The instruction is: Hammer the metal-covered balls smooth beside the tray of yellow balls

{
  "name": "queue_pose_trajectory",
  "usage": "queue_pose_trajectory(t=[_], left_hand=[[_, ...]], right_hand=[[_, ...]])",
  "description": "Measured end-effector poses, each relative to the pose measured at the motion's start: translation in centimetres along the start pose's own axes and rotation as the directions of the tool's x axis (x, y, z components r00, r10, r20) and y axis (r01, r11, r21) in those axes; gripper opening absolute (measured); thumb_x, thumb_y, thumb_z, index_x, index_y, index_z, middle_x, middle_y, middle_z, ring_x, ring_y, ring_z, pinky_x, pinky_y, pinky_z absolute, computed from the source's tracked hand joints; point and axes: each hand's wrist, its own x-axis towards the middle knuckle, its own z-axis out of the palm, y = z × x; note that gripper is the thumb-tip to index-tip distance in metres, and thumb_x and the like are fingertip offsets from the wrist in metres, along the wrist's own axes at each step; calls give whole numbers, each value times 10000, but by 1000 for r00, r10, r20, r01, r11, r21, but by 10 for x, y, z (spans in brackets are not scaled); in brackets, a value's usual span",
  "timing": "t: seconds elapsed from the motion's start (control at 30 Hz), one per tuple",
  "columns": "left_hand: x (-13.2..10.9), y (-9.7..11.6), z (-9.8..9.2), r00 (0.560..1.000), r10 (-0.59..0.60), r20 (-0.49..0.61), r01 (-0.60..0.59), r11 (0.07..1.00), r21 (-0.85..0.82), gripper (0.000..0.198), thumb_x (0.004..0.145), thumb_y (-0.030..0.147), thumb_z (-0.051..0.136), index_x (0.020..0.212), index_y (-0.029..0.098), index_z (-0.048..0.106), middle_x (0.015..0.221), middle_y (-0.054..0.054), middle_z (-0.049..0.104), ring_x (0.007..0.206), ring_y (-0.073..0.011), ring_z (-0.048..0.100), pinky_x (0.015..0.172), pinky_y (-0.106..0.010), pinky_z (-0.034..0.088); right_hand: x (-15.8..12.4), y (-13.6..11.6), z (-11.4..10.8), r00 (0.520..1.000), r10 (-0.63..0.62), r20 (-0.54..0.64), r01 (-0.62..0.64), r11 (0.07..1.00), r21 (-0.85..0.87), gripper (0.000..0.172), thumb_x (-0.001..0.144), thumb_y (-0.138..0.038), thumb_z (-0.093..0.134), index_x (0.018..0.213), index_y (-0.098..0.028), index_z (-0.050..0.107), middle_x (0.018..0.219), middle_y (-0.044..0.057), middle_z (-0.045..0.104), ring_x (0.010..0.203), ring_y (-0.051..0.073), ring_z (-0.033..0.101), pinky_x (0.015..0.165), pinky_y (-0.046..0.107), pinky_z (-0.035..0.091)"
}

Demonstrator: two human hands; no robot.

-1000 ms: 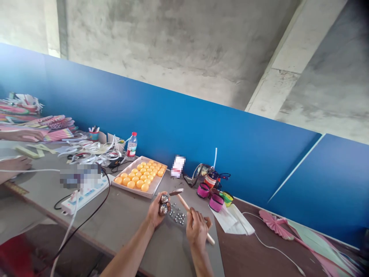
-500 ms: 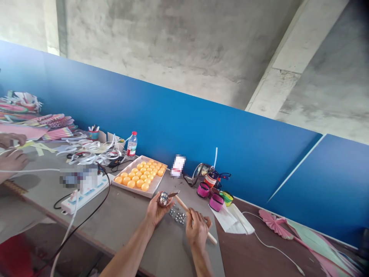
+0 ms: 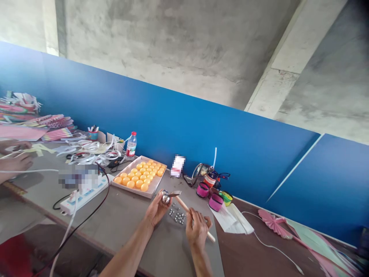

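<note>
My left hand (image 3: 156, 209) is closed around a shiny silver ball (image 3: 165, 197) that looks wrapped in crinkled foil. In my right hand (image 3: 198, 227) is the pale wooden handle of a small hammer (image 3: 183, 204). Its dark metal head reaches left as far as the ball; whether it touches cannot be made out. Several small silver beads (image 3: 178, 217) lie loose on the grey table between my hands.
A shallow tray (image 3: 150, 195) of orange balls stands behind my left hand, and a power strip (image 3: 83, 198) with cables lies left. Pink cuffs (image 3: 216, 202) and white paper (image 3: 230, 219) sit right. Another person's hands (image 3: 15, 157) work at far left.
The silver ball has turned slightly in my left hand, and the hammer head has tilted a little. The co-worker's hands have shifted slightly right. The tray and beads stay put.
</note>
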Motion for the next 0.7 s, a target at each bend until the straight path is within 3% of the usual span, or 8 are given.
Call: queue_pose_trajectory(t=[0.1, 0.2, 0.27, 0.43, 0.6, 0.7], left_hand=[[1, 0, -2, 999, -42, -28, 45, 994, 95, 216, 827, 296, 538, 1017, 196, 504, 758, -47, 615, 561, -129, 589, 453, -205, 432], [1, 0, -3, 998, -1, -67, 11, 990, 140, 272, 810, 347, 555, 1040, 212, 500, 726, -22, 602, 482, -103, 541, 399, -184, 374], [1, 0, -3, 996, 25, -80, -12, 987, 161, 296, 800, 360, 565, 1049, 212, 501, 718, -14, 596, 460, -96, 524, 382, -180, 352], [1, -2, -3, 999, -12, -45, 20, 985, 171, 320, 818, 421, 516, 1054, 206, 492, 748, -44, 613, 473, -101, 536, 400, -187, 371], [4, -2, -4, 988, 56, -143, -35, 989, 146, 276, 855, 368, 468, 1074, 202, 497, 683, -22, 598, 461, -104, 542, 424, -197, 408], [5, -2, -4, 987, 51, -154, -28, 989, 145, 284, 866, 382, 438, 1073, 199, 500, 666, -24, 596, 465, -118, 552, 421, -208, 418]], right_hand=[[0, -1, 1, 1000, 2, 24, -3, 1000, 18, 323, 930, -338, 344, 945, -179, 624, 787, 51, 687, 703, 149, 611, 833, 337, 256], [0, -1, 1, 992, -9, 128, 8, 1000, 8, 333, 933, -326, 325, 899, -205, 633, 762, 35, 686, 683, 143, 600, 823, 335, 248], [0, -1, 0, 989, -5, 149, 7, 1000, -9, 350, 934, -330, 315, 880, -206, 638, 756, 41, 686, 682, 147, 594, 829, 335, 248], [0, 0, 0, 999, 26, 30, -25, 1000, -13, 360, 933, -348, 319, 924, -175, 635, 777, 64, 687, 700, 153, 602, 832, 334, 261], [-1, 1, 1, 987, -47, 151, 46, 999, 15, 342, 927, -321, 327, 873, -207, 644, 774, 41, 690, 686, 147, 599, 834, 342, 251], [-1, 1, 0, 994, -24, 104, 22, 1000, 21, 330, 924, -327, 341, 904, -191, 641, 783, 57, 687, 703, 154, 596, 846, 342, 257]])
